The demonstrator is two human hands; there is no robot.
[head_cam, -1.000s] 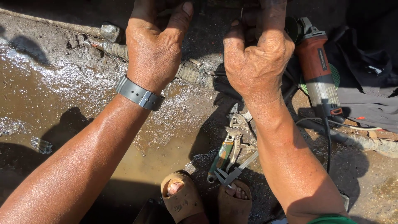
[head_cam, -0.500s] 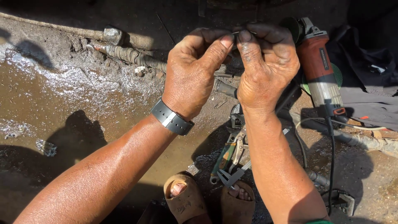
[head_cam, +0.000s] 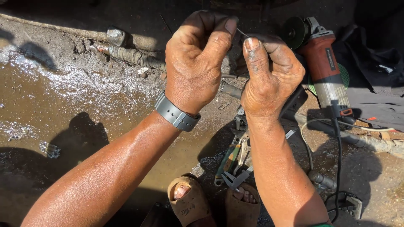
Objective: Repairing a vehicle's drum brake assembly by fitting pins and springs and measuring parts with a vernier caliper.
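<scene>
Wire [head_cam: 242,32], thin and grey, is being pinched between my left hand [head_cam: 198,63] and right hand [head_cam: 269,75], both clenching it. Right of them an orange angle grinder [head_cam: 326,69] is lying; below, pliers [head_cam: 231,157]; left, a muddy puddle [head_cam: 54,109] is leaving open room.

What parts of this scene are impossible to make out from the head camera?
- Thin wire: only a short bit shows between the left hand and right hand; fingers hide the rest.
- Pliers: partly covered by the right forearm.
- Angle grinder: its disc lies in deep shadow.
- Cloth-wrapped pipe: its run passes behind the left hand.
</scene>
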